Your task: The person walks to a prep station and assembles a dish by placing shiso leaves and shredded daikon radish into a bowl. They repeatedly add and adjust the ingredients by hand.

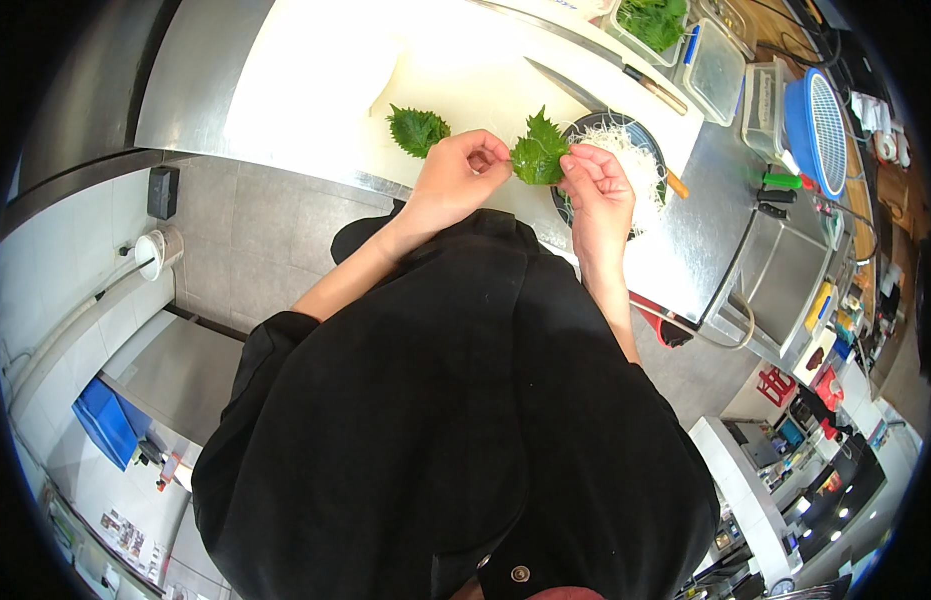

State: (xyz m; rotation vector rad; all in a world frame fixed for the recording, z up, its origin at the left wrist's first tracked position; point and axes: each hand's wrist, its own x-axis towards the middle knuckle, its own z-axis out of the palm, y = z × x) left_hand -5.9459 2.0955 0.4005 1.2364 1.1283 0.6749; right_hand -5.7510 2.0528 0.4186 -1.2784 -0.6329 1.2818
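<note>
A green shiso leaf [538, 150] with jagged edges is stretched between my two hands above the near side of a white cutting board [465, 85]. My left hand [453, 172] is closed in a pinch at the leaf's left edge. At its right edge, the thumb and fingers of my right hand [598, 190] pinch it too. Another shiso leaf [415, 129] lies on the board, just beyond my left hand. Behind my right hand stands a dark round bowl with a heap of thin white shreds [625, 150], partly hidden by the hand.
A knife [653, 88] with a wooden handle lies on the board beyond the bowl. At the far right are a clear container of green leaves [653, 24], a blue-clipped lidded box [709, 70] and a blue basket [817, 130]. A steel sink [780, 280] is on the right.
</note>
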